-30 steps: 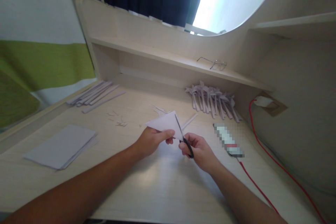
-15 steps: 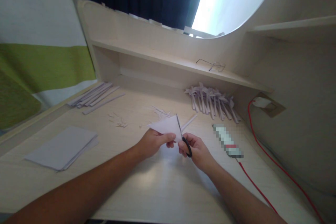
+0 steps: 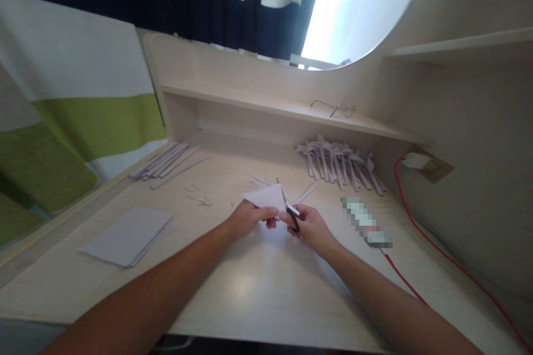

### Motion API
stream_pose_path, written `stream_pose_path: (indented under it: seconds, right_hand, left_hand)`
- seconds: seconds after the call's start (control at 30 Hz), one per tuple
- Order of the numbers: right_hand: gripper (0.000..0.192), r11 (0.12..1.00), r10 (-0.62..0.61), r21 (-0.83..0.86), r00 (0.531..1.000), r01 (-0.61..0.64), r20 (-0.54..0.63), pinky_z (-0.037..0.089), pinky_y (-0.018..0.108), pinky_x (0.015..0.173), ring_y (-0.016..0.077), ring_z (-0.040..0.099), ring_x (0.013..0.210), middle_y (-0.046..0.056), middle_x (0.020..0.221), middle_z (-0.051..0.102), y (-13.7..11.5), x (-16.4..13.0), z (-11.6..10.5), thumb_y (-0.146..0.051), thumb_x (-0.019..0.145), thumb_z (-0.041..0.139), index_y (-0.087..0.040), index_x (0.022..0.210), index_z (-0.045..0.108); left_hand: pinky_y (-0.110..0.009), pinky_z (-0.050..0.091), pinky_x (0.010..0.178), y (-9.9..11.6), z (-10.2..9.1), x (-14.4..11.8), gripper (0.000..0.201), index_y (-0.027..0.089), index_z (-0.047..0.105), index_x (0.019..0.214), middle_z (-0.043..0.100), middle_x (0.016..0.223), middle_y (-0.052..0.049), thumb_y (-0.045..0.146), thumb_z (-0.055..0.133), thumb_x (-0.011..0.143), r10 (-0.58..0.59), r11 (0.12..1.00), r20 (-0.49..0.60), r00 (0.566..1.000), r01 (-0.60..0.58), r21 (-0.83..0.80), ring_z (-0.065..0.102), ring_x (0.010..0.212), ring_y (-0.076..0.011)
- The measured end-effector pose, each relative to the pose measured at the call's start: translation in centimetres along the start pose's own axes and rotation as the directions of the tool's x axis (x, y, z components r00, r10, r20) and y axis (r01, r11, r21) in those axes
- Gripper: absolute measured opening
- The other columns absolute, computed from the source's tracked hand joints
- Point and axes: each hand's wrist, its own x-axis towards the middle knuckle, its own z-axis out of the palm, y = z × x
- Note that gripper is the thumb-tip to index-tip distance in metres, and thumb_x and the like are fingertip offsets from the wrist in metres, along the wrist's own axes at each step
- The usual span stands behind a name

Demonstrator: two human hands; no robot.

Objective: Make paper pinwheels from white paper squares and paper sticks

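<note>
My left hand (image 3: 252,217) pinches a folded white sheet of paper (image 3: 266,197) between thumb and fingers, held above the desk. My right hand (image 3: 308,226) is closed round the black handles of a pair of scissors (image 3: 295,221). The blades lie along the paper's right edge, pointing away from me. A narrow flap of paper shows just right of the blades. Behind the paper, thin white paper strips (image 3: 259,181) lie on the desk, partly hidden. Another strip (image 3: 306,194) rests to the right of them.
At left lies a stack of white paper (image 3: 127,236), with rolled paper sticks (image 3: 166,161) behind it and small scraps (image 3: 200,197) nearby. Paper pinwheels on sticks (image 3: 339,161) lie at back right. A phone (image 3: 366,222) with a red cable (image 3: 406,277) sits at right. Eyeglasses (image 3: 343,110) rest on the shelf.
The view has shifted, so the desk items sit further right and slightly differently. A narrow flap of paper now stands out right of the scissor blades. Both hands keep their holds.
</note>
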Motion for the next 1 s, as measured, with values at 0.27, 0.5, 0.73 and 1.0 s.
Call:
stream_pose_path:
  seconds: [0.27, 0.5, 0.73, 1.0]
  right_hand:
    - [0.039, 0.859, -0.013, -0.503, 0.978, -0.097, -0.21, 0.032, 0.026, 0.056, 0.0173, 0.056, 0.066, 0.004, 0.073, 0.067, -1.5, 1.8, -4.3, -0.056, 0.073, 0.075, -0.018, 0.076, 0.066]
    - [0.04, 0.56, 0.096, -0.744, 0.92, -0.366, -0.381, 0.029, 0.03, 0.056, 0.0259, 0.064, 0.07, 0.011, 0.077, 0.072, -0.4, -2.0, -8.5, -0.06, 0.08, 0.067, -0.02, 0.078, 0.065]
    - [0.033, 0.39, 0.156, -0.776, 0.866, -0.495, -0.474, 0.031, 0.032, 0.057, 0.0323, 0.069, 0.086, 0.016, 0.093, 0.075, 1.1, -3.0, -9.9, -0.052, 0.082, 0.066, -0.019, 0.087, 0.068]
    - [0.024, 0.54, 0.218, -0.767, 0.938, -0.346, -0.27, 0.035, 0.029, 0.055, 0.0214, 0.063, 0.062, 0.007, 0.062, 0.069, -0.3, -2.1, -10.9, -0.037, 0.066, 0.082, -0.018, 0.062, 0.068]
  left_hand:
    - [-0.028, 0.044, 0.064, 1.1, -1.0, -0.2, 0.033, 0.016, 0.066, 0.051, 0.064, 0.057, -0.003, 0.04, 0.076, 0.072, 0.018, 0.993, -0.261, 0.965, 0.014, 0.118, 0.057, 0.06, -0.016]
    - [-0.035, 0.052, 0.068, 0.9, 0.0, 0.0, 0.027, 0.014, 0.068, 0.069, 0.068, 0.066, -0.005, 0.041, 0.072, 0.073, -0.02, 0.992, -0.242, 0.97, -0.011, -0.125, 0.063, 0.062, -0.0184]
    - [-0.036, 0.054, 0.067, 0.8, 0.8, -0.5, 0.018, 0.012, 0.069, 0.065, 0.07, 0.064, -0.007, 0.03, 0.072, 0.067, -0.049, 0.969, -0.222, 0.974, -0.007, -0.246, 0.066, 0.063, -0.0198]
    - [-0.033, 0.05, 0.064, -0.1, 1.0, -0.5, 0.02, 0.013, 0.071, 0.062, 0.069, 0.061, -0.006, 0.03, 0.067, 0.072, -0.044, 0.982, -0.1, 0.994, 0.025, -0.185, 0.062, 0.059, -0.0179]
